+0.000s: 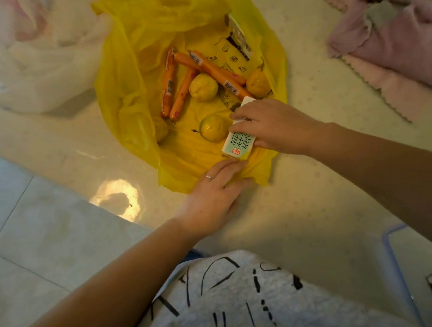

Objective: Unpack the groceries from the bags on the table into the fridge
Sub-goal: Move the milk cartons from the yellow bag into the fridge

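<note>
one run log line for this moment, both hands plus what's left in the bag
right hand: grips milk carton | left hand: flat on yellow bag edge | left inside: sausages, round fruits

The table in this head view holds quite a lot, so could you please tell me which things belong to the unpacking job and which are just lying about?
Part of the job:
yellow bag, pressed by the left hand
milk carton, in the right hand
wrapped sausages
round fruits
flat packet

Just lying about:
pink cloth
white plastic bag, contents unclear
</note>
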The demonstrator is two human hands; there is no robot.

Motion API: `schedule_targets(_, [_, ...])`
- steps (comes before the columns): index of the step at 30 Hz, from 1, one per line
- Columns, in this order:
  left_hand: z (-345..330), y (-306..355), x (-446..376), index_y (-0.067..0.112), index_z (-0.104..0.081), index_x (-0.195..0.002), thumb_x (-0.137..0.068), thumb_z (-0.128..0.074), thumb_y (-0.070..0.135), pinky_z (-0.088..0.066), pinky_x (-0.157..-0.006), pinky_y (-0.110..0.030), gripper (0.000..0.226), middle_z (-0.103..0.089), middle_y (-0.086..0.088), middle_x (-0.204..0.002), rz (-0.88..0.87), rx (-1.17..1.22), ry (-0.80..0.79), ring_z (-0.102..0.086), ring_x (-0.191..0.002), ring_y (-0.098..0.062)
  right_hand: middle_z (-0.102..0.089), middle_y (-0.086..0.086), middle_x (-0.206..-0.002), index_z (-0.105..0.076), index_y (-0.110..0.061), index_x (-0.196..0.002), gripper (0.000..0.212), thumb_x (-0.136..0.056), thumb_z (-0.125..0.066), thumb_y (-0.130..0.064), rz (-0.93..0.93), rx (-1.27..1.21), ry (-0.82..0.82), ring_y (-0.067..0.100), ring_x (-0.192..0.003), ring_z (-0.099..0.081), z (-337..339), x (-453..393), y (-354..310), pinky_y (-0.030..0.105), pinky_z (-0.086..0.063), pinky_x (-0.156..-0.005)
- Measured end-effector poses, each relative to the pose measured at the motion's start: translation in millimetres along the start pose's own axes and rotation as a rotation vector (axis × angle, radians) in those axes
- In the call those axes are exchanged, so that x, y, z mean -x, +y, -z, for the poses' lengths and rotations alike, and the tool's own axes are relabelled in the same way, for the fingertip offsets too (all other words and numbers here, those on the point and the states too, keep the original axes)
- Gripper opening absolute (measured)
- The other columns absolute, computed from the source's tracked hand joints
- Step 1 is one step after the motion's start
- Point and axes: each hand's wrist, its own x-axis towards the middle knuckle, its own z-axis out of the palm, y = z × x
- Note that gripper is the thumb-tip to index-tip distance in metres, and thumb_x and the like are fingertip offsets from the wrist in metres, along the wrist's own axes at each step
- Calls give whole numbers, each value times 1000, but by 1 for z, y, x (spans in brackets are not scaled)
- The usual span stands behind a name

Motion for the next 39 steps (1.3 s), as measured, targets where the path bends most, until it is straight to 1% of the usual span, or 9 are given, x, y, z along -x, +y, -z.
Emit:
schedule_targets(7, [5,3,-7,16,-36,-140,-83,-67,30,-33,-107,-55,67,-26,-19,-151,188,-84,-40,-16,-141,-37,-54,17,-123,-47,-14,-134,64,-75,-71,-8,11,14,-96,37,-114,-50,5,-13,3,50,-46,-85])
schedule_targets(11, [6,3,-8,13,-41,-138,-86,-61,33,-31,-108,-54,60,-29,-17,-149,199,-2,-9,-19,-140,-37,-53,13,-120,-53,-17,-124,58,-72,-78,-24,-33,-19,-144,33,-110,-51,13,-11,7,43,-50,-75])
schedule_targets(14, [15,2,-12,13,-38,-140,-90,-46,41,-27,-112,-44,59,-24,-17,-151,215,95,65,-18,-141,-34,-48,8,-125,-50,-19,-127,59,-75,-76,-27,-156,-121,-94,26,-117,-45,15,-5,9,41,-50,-77])
schedule_targets(19, [45,1,-26,25,-18,-148,-91,-54,36,-22,-114,-33,68,-3,-1,-158,389,351,125,-7,-144,-18,-50,8,-121,-52,-17,-123,65,-66,-82,-25,-448,-477,122,18,-111,-48,28,-4,13,30,-43,-85])
schedule_targets(24, [75,-20,-50,27,-14,-148,-87,-63,31,-39,-105,-44,78,-25,7,-152,448,584,295,-27,-138,-9,-52,0,-119,-52,-15,-123,67,-66,-84,-25,-576,-708,349,9,-108,-50,46,-16,5,8,-37,-81])
schedule_targets(28, [106,-45,-69,30,-22,-145,-81,-65,32,-44,-100,-44,77,-38,14,-143,417,687,396,-38,-132,-7,-52,-6,-117,-53,-16,-123,64,-66,-83,-21,-605,-875,461,10,-113,-53,62,-41,-7,30,-48,-94])
schedule_targets(32, [138,-77,-73,21,-40,-136,-76,-66,39,-52,-90,-39,68,-50,1,-135,412,695,411,-47,-123,-7,-56,-2,-120,-52,-11,-124,63,-68,-81,-17,-609,-989,499,8,-113,-54,69,-78,-20,22,-45,-96])
schedule_targets(36, [165,-106,-71,23,-42,-129,-78,-73,16,-52,-81,-18,60,-53,15,-119,416,741,393,-51,-110,8,-58,0,-128,-50,-12,-128,65,-71,-79,-16,-643,-1067,468,7,-116,-54,62,-119,-25,28,-45,-100])
schedule_targets(39, [171,-128,-75,24,-43,-126,-79,-72,11,-51,-83,-18,57,-53,16,-118,425,733,351,-53,-110,2,-56,-3,-131,-48,-17,-132,67,-72,-79,-20,-663,-1047,454,6,-119,-52,59,-137,-22,31,-46,-100])
